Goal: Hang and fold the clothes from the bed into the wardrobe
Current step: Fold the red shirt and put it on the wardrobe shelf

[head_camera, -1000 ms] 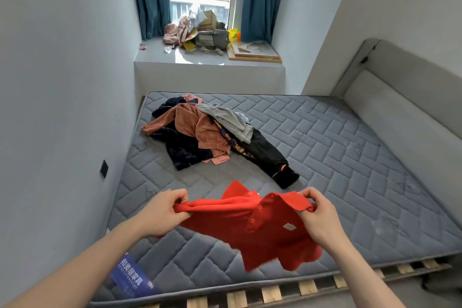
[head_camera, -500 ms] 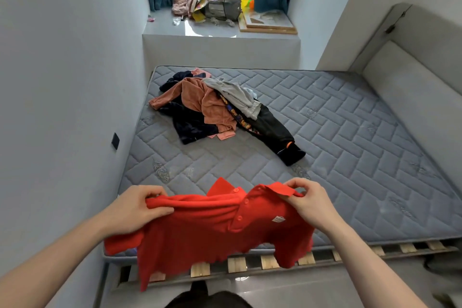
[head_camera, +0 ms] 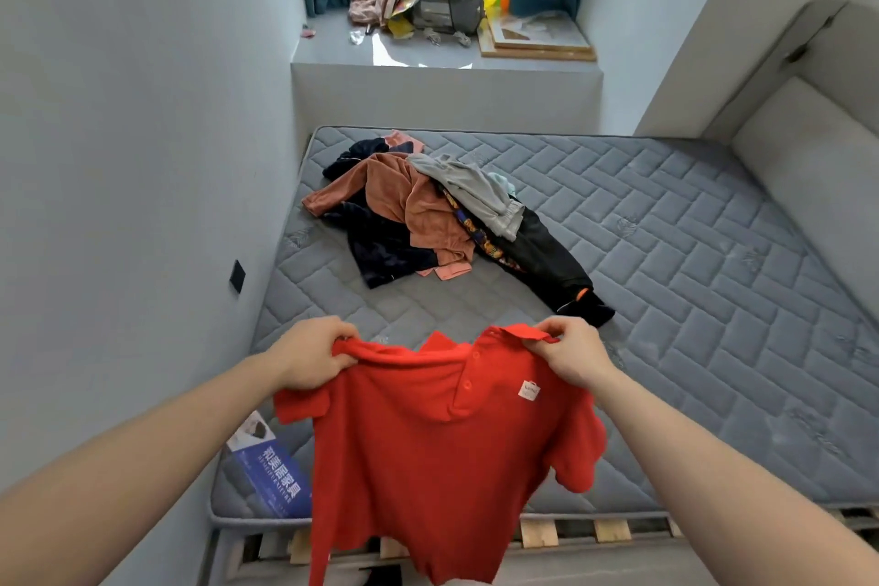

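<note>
Garment in hand: red short-sleeved knit polo shirt [head_camera: 442, 457], held up by its shoulders, hanging free in front of the near edge of the bed, placket and small white tag facing the camera.
Left hand [head_camera: 311, 359]: fingers curled round the shirt's left shoulder seam, gripping cloth.
Right hand [head_camera: 573, 355]: thumb and fingers pinching the other shoulder beside the collar, clamped on cloth.
Shirt state: spread between both hands, body hanging straight, hem below the wooden bed slats [head_camera: 540, 533]; not touching the grey quilted mattress [head_camera: 666, 281].
Remaining pile: heap of mixed clothes [head_camera: 437, 219] (rust-brown velvet top, navy piece, grey garment, black trousers) on the far left part of the mattress, well apart from the shirt.
Wardrobe: not in view.
Step in hand (judgement): shirt held open for inspection, ahead of hanging or folding.
Progress (judgement): early; most clothes left on the bed.
Next move calls for: either laying the shirt flat on the mattress for folding, or carrying to a hanger; grip on both shoulders worth retaining for an even drape.
</note>
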